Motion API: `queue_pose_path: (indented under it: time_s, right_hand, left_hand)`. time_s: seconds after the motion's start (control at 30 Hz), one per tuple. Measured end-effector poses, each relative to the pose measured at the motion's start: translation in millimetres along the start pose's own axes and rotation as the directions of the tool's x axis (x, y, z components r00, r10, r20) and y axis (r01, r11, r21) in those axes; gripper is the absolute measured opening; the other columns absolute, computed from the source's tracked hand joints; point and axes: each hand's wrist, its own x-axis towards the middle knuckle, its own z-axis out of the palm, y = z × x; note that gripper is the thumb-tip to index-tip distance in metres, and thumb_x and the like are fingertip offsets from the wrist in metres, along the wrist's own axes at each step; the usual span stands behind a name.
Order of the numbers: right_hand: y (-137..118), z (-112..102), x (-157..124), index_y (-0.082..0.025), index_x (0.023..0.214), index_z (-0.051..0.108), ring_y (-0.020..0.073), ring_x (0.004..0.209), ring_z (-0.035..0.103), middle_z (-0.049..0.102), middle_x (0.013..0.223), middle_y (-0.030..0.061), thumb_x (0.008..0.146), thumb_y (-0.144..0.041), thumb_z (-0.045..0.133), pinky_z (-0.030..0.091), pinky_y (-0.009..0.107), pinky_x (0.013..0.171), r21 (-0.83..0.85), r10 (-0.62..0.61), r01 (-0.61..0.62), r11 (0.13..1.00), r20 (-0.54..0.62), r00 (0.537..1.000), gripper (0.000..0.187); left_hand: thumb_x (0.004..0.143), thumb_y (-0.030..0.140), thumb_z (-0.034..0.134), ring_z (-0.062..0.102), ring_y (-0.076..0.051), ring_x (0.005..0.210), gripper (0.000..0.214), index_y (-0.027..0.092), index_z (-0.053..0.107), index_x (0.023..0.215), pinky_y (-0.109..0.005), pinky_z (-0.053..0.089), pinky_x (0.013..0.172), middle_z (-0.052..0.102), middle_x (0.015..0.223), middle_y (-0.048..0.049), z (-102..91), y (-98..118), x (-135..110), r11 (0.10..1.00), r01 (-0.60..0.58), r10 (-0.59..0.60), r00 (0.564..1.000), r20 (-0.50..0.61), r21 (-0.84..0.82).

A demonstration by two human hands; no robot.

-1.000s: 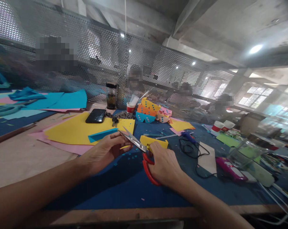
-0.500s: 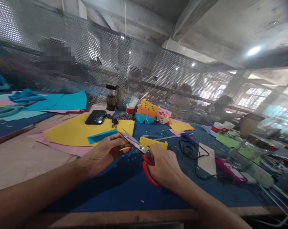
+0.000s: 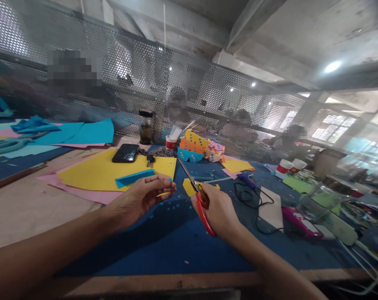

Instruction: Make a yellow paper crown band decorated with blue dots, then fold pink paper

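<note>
My left hand point(image 3: 147, 195) is closed, with a tiny blue paper piece point(image 3: 170, 180) pinched at its fingertips. My right hand point(image 3: 220, 208) is wrapped round the red handles of the scissors point(image 3: 189, 175). Their blades look closed and point forward, apart from my left fingers. A yellow paper cut-out point(image 3: 188, 189) lies behind the scissors, partly covered by my right hand. Beyond my left hand, a folded blue paper strip point(image 3: 134, 178) rests on a yellow sheet point(image 3: 89, 171). Small blue paper bits point(image 3: 173, 207) are scattered on the dark blue table surface point(image 3: 164, 246) below my hands.
A phone point(image 3: 125, 153), keys point(image 3: 150, 158) and a lidded jar point(image 3: 146, 127) are at the back. Decorated paper crowns point(image 3: 193, 146) stand near the mesh partition point(image 3: 120, 79). Rightward lie a glue gun point(image 3: 247, 181) with its cord, a magenta device point(image 3: 302, 223) and a glass jar point(image 3: 326, 198).
The scissors have swung away from my left fingertips, from pointing left to pointing forward, and their blades have come together. A tiny blue piece now shows at my left fingertips.
</note>
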Motion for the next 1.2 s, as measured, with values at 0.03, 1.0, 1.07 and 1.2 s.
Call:
queue_pose_path:
  time_s: [0.03, 1.0, 1.07, 1.2]
  right_hand:
    - [0.2, -0.9, 0.5, -0.023, 0.073, 0.045, 0.013, 0.058, 0.041, 0.053, 0.069, -0.004, 0.093, -0.032, 0.059, 0.025, 0.027, 0.06, 0.009, 0.0, 0.001, 1.0, -0.011, 1.0, 0.025]
    - [129.3, -34.4, 127.3, -0.019, 0.111, 0.073, 0.0225, 0.097, 0.07, 0.076, 0.108, 0.0041, 0.09, -0.043, 0.077, 0.05, 0.028, 0.08, -0.344, 0.053, 0.049, 0.938, 0.279, 0.959, 0.032]
    - [136.6, -27.2, 137.5, -0.017, 0.12, 0.069, 0.024, 0.104, 0.069, 0.072, 0.119, 0.007, 0.097, -0.041, 0.071, 0.056, 0.037, 0.09, -0.36, 0.064, 0.061, 0.931, 0.325, 0.944, 0.034]
    - [149.0, -18.2, 158.3, -0.017, 0.132, 0.063, 0.0255, 0.112, 0.068, 0.065, 0.133, 0.0103, 0.102, -0.038, 0.066, 0.06, 0.047, 0.094, -0.386, 0.114, 0.059, 0.921, 0.408, 0.906, 0.037]
  left_hand:
    - [0.085, 0.023, 0.082, 0.072, -0.016, 0.089, 0.008, 0.018, 0.077, 0.087, -0.022, 0.06, 0.082, 0.076, 0.093, -0.0063, -0.4, -0.1, 0.1, 1.0, 0.004, -0.004, 1.0, -0.002, 0.005]
    - [0.09, 0.032, 0.064, 0.07, -0.025, 0.088, 0.011, 0.025, 0.071, 0.085, -0.035, 0.051, 0.08, 0.076, 0.087, -0.0013, -9.0, -6.7, -0.3, 0.006, -0.459, 0.352, 0.832, 0.428, 0.888]
    - [0.092, 0.033, 0.064, 0.069, -0.026, 0.09, 0.012, 0.025, 0.07, 0.085, -0.035, 0.051, 0.08, 0.076, 0.088, -0.0018, -11.3, -7.9, 0.1, -0.025, -0.465, 0.358, 0.822, 0.443, 0.885]
    - [0.095, 0.035, 0.061, 0.069, -0.026, 0.09, 0.015, 0.025, 0.068, 0.087, -0.036, 0.051, 0.079, 0.075, 0.089, -0.0027, -12.1, -9.3, -0.4, -0.045, -0.478, 0.387, 0.801, 0.456, 0.877]
